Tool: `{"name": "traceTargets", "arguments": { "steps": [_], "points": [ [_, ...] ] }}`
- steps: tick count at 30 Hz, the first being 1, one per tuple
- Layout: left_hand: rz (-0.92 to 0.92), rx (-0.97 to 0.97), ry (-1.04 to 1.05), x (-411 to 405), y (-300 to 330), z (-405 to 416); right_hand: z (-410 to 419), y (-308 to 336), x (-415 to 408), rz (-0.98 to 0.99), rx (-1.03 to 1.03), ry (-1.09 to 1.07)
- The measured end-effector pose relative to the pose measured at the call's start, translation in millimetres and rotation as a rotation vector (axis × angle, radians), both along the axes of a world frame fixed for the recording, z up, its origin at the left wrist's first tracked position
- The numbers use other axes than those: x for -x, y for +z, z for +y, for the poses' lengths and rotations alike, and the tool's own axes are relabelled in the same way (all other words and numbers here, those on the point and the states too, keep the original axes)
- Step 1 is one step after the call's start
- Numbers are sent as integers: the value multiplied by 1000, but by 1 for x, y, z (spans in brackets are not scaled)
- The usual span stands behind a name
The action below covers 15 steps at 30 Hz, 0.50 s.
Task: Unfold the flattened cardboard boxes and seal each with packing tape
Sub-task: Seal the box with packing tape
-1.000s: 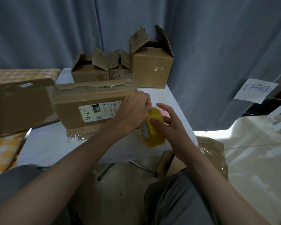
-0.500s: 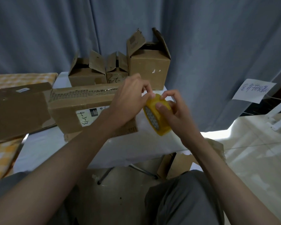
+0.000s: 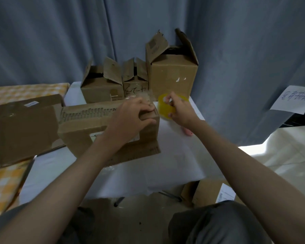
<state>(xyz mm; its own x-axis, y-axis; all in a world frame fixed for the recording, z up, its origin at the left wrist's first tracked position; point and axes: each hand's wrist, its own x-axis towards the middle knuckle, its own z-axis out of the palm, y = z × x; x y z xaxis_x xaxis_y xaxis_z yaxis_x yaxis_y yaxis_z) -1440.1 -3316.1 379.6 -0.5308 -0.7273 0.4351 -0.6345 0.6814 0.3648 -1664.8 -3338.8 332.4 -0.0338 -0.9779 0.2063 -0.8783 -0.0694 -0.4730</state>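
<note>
Two hands are at work near the middle of the frame. My left hand lies on the top right corner of the cardboard box in front of me, fingers curled over its edge and pressing down there. My right hand grips the yellow tape roll just to the right of that corner, fingers and thumb pinching the roll above the white desk. Whether a strip of tape runs from the roll to the box I cannot tell. That box sits at centre left of the desk, a white label partly hidden under my forearm. Behind it, toward the top centre, three open boxes stand in a row with flaps up, against a blue-grey curtain. At the left edge lies a flattened box, partly over a yellow checked cloth. A sheet of paper with handwriting hangs at the right edge.
</note>
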Motion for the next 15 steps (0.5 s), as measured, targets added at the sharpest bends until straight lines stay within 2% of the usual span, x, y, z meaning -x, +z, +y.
{"name": "traceTargets", "arguments": {
  "steps": [3,8,12,15],
  "points": [
    [30,24,32,2,-11,-5,-10,-23,-3,82,8,21],
    [36,69,38,4,-19,-11,-13,-30,0,25,60,-24],
    [110,13,0,4,-13,-14,19,-7,-18,-415,398,-299],
    [135,-17,-25,3,0,-23,43,12,-43,-640,394,-321]
  ]
}}
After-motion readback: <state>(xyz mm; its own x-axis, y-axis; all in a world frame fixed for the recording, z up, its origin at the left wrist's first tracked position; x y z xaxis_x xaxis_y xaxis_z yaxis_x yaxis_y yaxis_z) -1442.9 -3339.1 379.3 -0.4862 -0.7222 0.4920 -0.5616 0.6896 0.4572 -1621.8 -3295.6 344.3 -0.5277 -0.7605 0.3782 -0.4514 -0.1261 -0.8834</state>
